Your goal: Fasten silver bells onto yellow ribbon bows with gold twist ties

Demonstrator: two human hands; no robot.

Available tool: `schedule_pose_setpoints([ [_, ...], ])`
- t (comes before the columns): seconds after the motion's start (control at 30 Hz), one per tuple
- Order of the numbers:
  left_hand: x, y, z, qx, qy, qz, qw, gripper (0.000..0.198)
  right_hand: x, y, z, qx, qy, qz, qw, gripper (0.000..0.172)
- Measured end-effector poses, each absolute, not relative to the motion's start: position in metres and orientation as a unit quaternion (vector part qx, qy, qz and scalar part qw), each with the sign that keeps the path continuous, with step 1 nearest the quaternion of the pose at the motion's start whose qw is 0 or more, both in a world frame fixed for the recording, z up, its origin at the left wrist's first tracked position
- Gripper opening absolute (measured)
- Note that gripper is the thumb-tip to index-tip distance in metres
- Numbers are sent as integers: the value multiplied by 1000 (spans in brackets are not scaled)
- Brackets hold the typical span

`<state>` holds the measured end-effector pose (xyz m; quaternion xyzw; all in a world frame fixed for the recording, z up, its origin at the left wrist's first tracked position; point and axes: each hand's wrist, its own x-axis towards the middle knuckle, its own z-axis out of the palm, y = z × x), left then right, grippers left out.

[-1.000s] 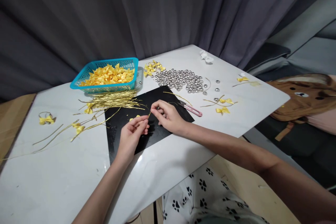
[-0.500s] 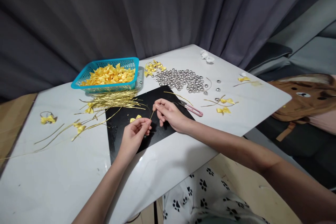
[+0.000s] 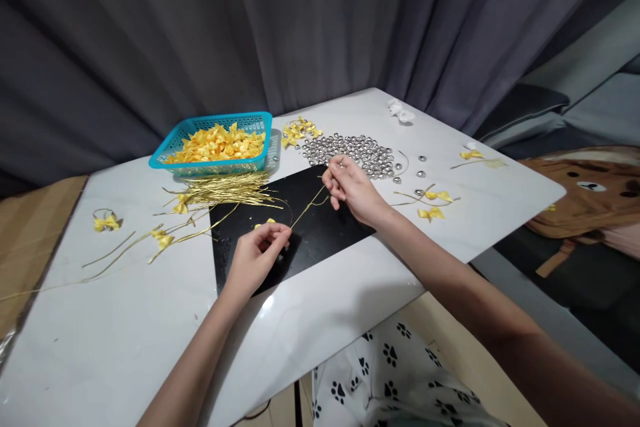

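A thin gold cord [image 3: 306, 209] runs taut between my two hands above the black mat [image 3: 320, 240]. My left hand [image 3: 263, 250] pinches its lower end near the middle of the mat. Up and to the right, my right hand [image 3: 350, 187] grips the other end between thumb and fingers, just in front of the pile of silver beads [image 3: 357, 150]. Beside my left fingers a yellow ribbon bow [image 3: 265, 222] shows in part. The rest of that bow is hidden behind the hand.
A blue basket [image 3: 210, 165] of yellow bows stands at the back left, with a bundle of gold cords [image 3: 225, 190] before it. Bows on cords lie left [image 3: 163, 238] and right [image 3: 431, 213]. White bows [image 3: 400, 111] sit near the far edge of the white table [image 3: 300, 347].
My right hand has moved up and right, away from my left, drawing the cord out long between them. It now covers where the pink-handled snips showed. The view has shifted slightly.
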<state>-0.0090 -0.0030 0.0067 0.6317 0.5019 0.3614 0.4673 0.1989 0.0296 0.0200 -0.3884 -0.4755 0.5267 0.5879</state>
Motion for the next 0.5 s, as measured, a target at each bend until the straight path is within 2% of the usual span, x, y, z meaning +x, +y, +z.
schedule_pose_setpoints([
  [0.17,-9,-2,11,591,486,319,559,17,213,39,13,-441,-519,423,598,17],
  [0.37,-7,-3,20,472,480,327,663,43,212,37,1,-608,-608,218,462,6],
  [0.43,-7,-3,22,426,490,347,677,45,201,27,0,-575,-664,133,459,15],
  [0.5,-7,-2,22,374,504,363,689,40,187,14,0,-475,-753,82,447,19],
])
